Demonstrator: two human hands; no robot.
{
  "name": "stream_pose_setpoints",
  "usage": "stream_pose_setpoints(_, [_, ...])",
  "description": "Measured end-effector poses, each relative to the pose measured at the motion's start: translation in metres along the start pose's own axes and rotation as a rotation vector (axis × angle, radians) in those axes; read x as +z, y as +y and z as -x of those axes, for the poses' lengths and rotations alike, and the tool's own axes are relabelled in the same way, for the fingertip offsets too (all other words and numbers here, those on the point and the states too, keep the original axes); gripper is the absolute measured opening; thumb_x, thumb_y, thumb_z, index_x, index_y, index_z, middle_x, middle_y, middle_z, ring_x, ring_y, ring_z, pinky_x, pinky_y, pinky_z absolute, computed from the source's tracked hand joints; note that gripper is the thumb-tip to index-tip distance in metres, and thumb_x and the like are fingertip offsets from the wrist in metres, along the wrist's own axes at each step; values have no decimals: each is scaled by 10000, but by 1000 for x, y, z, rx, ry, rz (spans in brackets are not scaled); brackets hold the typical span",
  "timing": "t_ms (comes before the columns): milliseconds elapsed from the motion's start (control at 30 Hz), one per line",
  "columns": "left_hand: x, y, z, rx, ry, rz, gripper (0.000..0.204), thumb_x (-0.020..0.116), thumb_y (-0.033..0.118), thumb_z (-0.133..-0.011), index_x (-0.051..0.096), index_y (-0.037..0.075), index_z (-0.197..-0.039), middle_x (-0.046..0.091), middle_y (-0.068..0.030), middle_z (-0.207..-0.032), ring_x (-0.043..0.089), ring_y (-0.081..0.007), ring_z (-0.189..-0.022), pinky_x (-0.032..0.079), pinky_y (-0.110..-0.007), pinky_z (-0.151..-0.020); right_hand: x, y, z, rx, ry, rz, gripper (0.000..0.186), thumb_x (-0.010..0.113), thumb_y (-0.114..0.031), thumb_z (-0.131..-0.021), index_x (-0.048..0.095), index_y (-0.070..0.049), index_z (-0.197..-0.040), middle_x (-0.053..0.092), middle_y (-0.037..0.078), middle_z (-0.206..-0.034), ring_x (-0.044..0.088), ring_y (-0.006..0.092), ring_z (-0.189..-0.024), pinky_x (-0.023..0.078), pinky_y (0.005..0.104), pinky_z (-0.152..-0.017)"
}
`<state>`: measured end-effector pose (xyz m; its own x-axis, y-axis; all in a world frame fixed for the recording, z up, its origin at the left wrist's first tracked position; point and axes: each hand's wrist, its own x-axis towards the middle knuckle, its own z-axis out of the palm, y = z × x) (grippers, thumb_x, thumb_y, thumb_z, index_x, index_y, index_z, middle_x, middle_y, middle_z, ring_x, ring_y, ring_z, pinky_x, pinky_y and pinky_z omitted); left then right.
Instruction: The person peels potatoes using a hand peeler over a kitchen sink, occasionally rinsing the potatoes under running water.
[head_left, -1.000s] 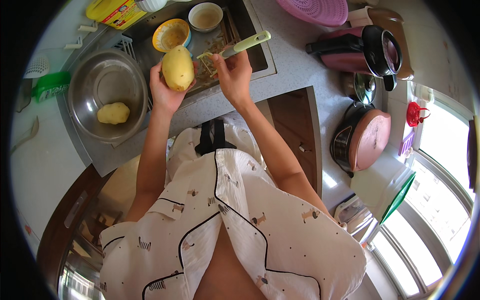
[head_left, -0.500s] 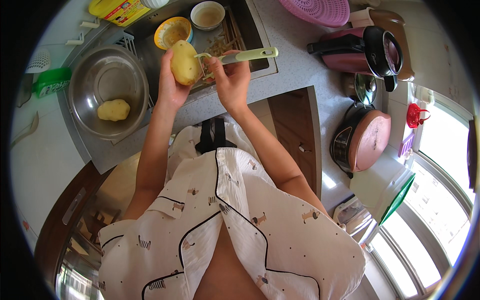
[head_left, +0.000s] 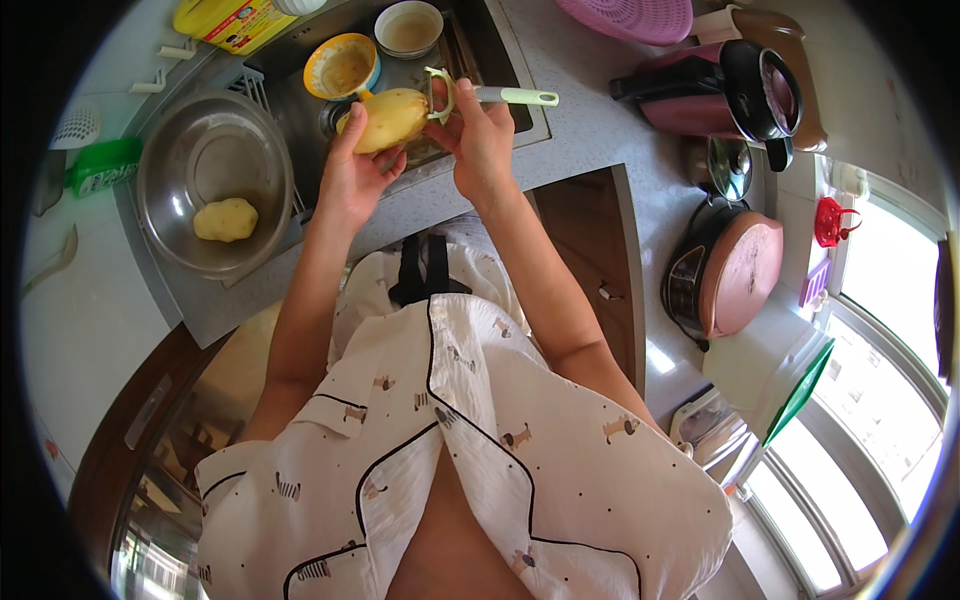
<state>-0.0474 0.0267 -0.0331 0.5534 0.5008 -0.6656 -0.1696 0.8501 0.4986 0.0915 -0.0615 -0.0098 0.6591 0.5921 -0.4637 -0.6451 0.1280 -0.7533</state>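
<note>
My left hand [head_left: 357, 172] holds a pale yellow potato [head_left: 392, 120] over the sink, its thumb on one end and the fingers beneath. The potato lies almost level, pointing toward my right hand. In my right hand [head_left: 484, 140] is a peeler [head_left: 517, 96] with a light green and grey handle. Its Y-shaped green head stands up by the potato's right end, and fingers of that hand are close to the same end. Whether the blade touches the potato, I cannot tell. Another peeled potato [head_left: 225, 220] rests in a steel basin [head_left: 165, 235] to the left.
Beyond the potato, an orange-rimmed bowl [head_left: 312, 72] and a white bowl [head_left: 438, 30] stand in the sink [head_left: 490, 45]. On the counter [head_left: 575, 120] at right are a purple basket [head_left: 650, 22], a maroon kettle [head_left: 682, 100] and a pot with a pink lid [head_left: 745, 270].
The potato has turned from nearly upright to nearly level, its end now toward my right hand. The peeler's head has swung upward, and my right hand has shifted slightly right.
</note>
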Motion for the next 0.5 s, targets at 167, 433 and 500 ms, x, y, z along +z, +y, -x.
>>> stream_pose_setpoints(167, [-8,4,4,-27,-214,-134,626,671,473,-913,487,82,-1366,587,-131,-1267,599,-271,-1126,488,-427,-972,2,-11,-4,-16,37,-27,196,606,-207,-994,546,-23,-1029,709,77,-966,650,112,-784,590,297,-605])
stream_pose_setpoints(433, [-2,8,5,-105,-341,-276,524,555,378,-967,474,43,-1362,617,-157,-1220,644,-300,-1079,548,-438,-892,4,-8,-6,-58,-147,93,252,624,-179,-986,508,16,-1096,725,154,-984,693,168,-800,572,290,-587])
stream_pose_setpoints(500, [-3,8,4,-130,-314,-206,517,532,406,-969,488,60,-1351,627,-139,-1202,646,-289,-1065,548,-429,-879,1,-8,-3,-224,-167,271,300,646,-155,-973,458,9,-1141,723,158,-955,697,153,-825,560,264,-599])
